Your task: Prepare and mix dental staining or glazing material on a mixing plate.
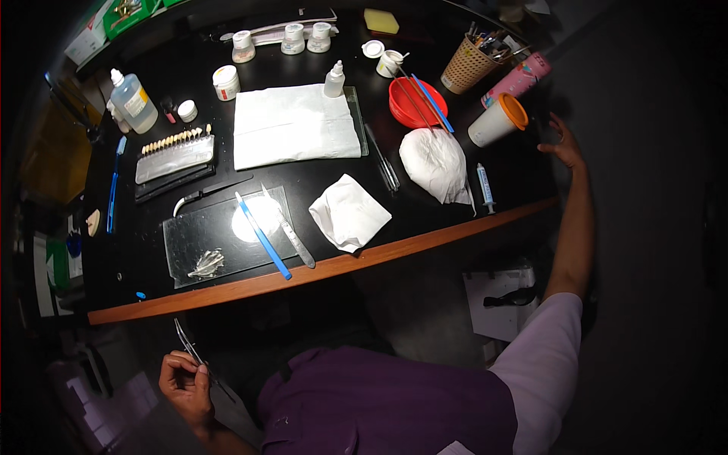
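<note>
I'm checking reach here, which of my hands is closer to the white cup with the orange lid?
Right. Your right hand is at the table's far right edge, just beside the white cup with the orange lid. Your left hand is below the table's near edge, pinching thin metal tweezers, far from it.

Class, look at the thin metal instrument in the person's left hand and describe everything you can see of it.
The thin metal instrument is slender, silvery and long, tweezer-like or probe-like; its exact type is hard to tell. The left hand pinches its lower part between fingertips, below the table's wooden front edge and off the black top. It tilts, its upper tip pointing up and left toward the table edge without touching it, its lower end running down and right past the fingers. Nothing else touches it.
</note>
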{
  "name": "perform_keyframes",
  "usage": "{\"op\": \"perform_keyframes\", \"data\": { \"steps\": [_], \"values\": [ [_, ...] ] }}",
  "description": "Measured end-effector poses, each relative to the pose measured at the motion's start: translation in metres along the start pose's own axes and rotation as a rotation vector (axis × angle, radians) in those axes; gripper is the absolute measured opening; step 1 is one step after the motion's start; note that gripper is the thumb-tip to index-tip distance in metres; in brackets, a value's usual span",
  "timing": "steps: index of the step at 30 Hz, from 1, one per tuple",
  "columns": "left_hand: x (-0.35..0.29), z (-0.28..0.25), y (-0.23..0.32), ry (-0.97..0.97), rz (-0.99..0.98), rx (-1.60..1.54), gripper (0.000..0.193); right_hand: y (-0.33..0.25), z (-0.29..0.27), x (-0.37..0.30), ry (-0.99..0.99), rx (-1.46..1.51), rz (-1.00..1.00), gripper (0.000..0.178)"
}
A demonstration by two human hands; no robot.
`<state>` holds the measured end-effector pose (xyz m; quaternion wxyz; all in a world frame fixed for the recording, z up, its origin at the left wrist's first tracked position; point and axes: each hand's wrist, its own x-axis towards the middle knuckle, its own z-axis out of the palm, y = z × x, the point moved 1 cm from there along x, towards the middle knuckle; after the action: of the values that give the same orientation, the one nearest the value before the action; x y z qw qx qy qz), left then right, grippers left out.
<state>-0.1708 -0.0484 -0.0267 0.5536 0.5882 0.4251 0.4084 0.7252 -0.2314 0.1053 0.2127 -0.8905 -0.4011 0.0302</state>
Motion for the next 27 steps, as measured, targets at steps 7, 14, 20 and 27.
{"op": "perform_keyframes", "data": {
  "steps": [7,14,20,27],
  "values": [
    [-0.022,0.016,0.008,0.064,-0.075,0.012,0.022,0.030,0.011,0.049,-0.165,0.188,0.045,0.132],
    [-0.024,0.029,0.023,0.086,-0.091,0.023,0.022,0.095,0.016,0.084,-0.187,0.193,-0.031,0.123],
    [-0.022,0.031,0.025,0.051,-0.074,0.009,0.021,0.133,-0.007,0.102,-0.227,0.317,-0.072,0.114],
    [-0.032,0.032,0.033,0.049,-0.164,0.007,0.020,0.130,0.017,0.108,-0.239,0.351,-0.077,0.113]
  ]
}}
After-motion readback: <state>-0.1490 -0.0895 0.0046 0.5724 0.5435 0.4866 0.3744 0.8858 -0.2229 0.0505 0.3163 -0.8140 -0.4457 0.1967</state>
